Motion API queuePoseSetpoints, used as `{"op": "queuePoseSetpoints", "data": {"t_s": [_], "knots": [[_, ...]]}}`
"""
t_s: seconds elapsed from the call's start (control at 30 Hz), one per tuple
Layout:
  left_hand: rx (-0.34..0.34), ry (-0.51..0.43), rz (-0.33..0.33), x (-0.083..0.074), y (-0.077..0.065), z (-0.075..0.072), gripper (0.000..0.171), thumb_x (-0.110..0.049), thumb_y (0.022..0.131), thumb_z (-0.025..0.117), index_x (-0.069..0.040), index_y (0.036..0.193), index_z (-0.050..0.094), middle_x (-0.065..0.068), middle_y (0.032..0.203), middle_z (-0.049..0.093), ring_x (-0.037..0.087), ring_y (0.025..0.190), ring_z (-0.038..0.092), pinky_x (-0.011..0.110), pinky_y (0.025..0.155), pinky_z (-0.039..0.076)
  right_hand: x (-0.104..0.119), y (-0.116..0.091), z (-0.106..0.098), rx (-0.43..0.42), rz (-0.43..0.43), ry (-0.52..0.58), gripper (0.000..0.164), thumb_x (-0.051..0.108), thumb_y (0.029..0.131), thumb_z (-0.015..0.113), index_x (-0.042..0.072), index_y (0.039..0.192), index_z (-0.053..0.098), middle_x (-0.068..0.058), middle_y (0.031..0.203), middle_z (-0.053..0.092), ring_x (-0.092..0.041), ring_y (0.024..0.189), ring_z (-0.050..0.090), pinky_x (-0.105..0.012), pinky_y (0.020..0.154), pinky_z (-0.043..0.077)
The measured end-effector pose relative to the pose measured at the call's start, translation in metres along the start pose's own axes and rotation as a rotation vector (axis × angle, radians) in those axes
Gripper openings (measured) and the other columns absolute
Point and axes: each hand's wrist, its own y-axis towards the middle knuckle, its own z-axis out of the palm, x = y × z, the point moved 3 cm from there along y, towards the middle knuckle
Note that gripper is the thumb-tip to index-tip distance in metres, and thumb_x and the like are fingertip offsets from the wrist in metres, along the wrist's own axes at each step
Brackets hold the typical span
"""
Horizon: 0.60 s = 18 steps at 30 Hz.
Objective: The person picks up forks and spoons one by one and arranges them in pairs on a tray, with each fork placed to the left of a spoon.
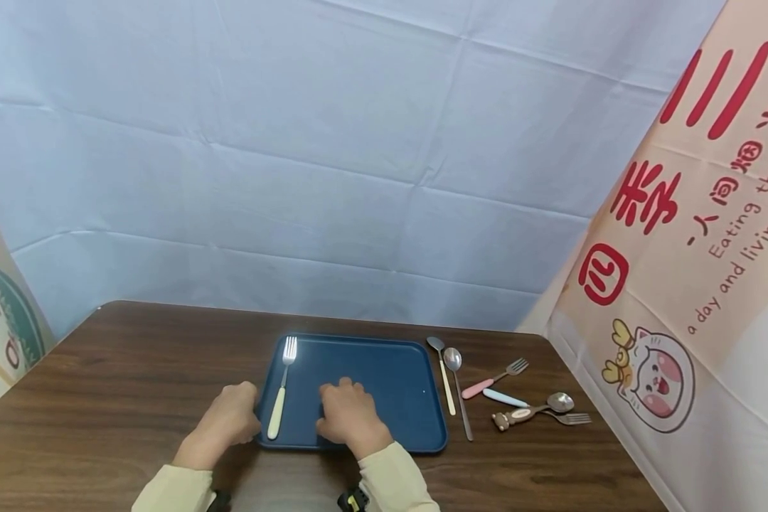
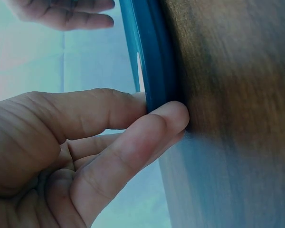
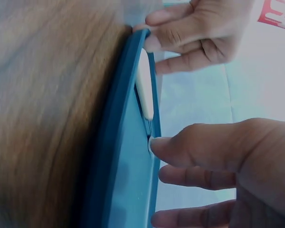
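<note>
A blue rectangular tray [image 1: 397, 384] lies on the wooden table, and a fork [image 1: 278, 411] with a cream handle rests along its left side, tines pointing away. My left hand [image 1: 230, 414] pinches the tray's near left corner; in the left wrist view the thumb and fingers [image 2: 133, 137] close on the rim. Over the tray, right of the fork, is my right hand [image 1: 348, 412]. Its thumb and fingers [image 3: 199, 176] are spread and loosely bent in the right wrist view, with nothing between them.
Right of the tray lie two long spoons [image 1: 448, 384]. Farther right are a pink-handled fork [image 1: 480, 387], a blue-handled fork [image 1: 507, 397] and a spoon with a brown bear handle [image 1: 518, 416] crossing it. A pale cloth [image 1: 307, 156] hangs behind the table [image 1: 134, 384].
</note>
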Motion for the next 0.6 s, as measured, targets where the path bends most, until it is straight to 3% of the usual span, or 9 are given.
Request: {"op": "queuePoseSetpoints", "data": {"t_s": [0.4, 0.6], "knots": [[-0.005, 0.027, 0.026, -0.001, 0.002, 0.001, 0.018, 0.011, 0.069, 0.064, 0.0, 0.067, 0.05, 0.008, 0.059, 0.049, 0.017, 0.048, 0.049, 0.027, 0.045, 0.039, -0.033, -0.011, -0.002, -0.015, 0.036, 0.1, 0.039, 0.016, 0.079, 0.069, 0.005, 0.116, 0.062, -0.017, 0.106, 0.057, -0.035, 0.094, 0.054, -0.045, 0.073, 0.047], [-0.016, 0.024, 0.037, 0.0, 0.001, 0.002, 0.019, 0.013, 0.068, 0.059, -0.002, 0.064, 0.048, 0.008, 0.058, 0.048, 0.017, 0.048, 0.047, 0.027, 0.044, 0.037, -0.049, -0.012, -0.003, -0.022, 0.056, 0.128, 0.038, 0.016, 0.08, 0.069, 0.004, 0.115, 0.062, -0.017, 0.105, 0.057, -0.035, 0.094, 0.054, -0.045, 0.073, 0.047]]}}
